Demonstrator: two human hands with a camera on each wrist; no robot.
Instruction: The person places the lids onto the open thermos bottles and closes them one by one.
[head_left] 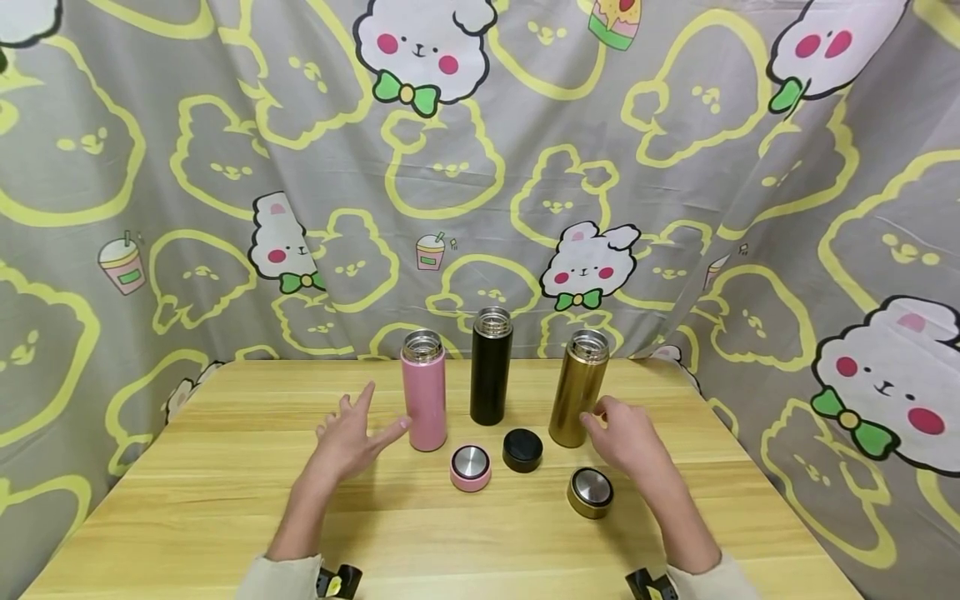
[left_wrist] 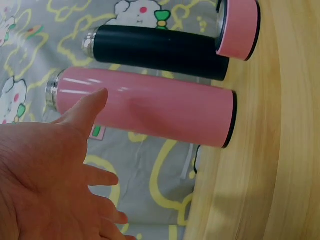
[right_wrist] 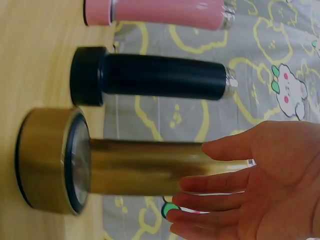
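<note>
Three flasks without caps stand upright in a row on the wooden table: a pink flask (head_left: 425,396), a black flask (head_left: 491,371) and a gold flask (head_left: 576,396). Their bare metal necks show. In front of them lie a pink cap (head_left: 470,468), a black cap (head_left: 522,450) and a gold cap (head_left: 590,493). My left hand (head_left: 348,442) is just left of the pink flask, fingers spread and thumb pointing at it. Beside the gold flask, on its right, is my right hand (head_left: 624,433), fingers loosely extended; I cannot tell whether either hand touches its flask. Neither hand holds anything.
The light wooden table (head_left: 225,467) reaches back to a grey patterned cloth (head_left: 487,167), which hangs behind and along both sides. The black flask stands slightly farther back than the other two. The gold cap lies nearest the front.
</note>
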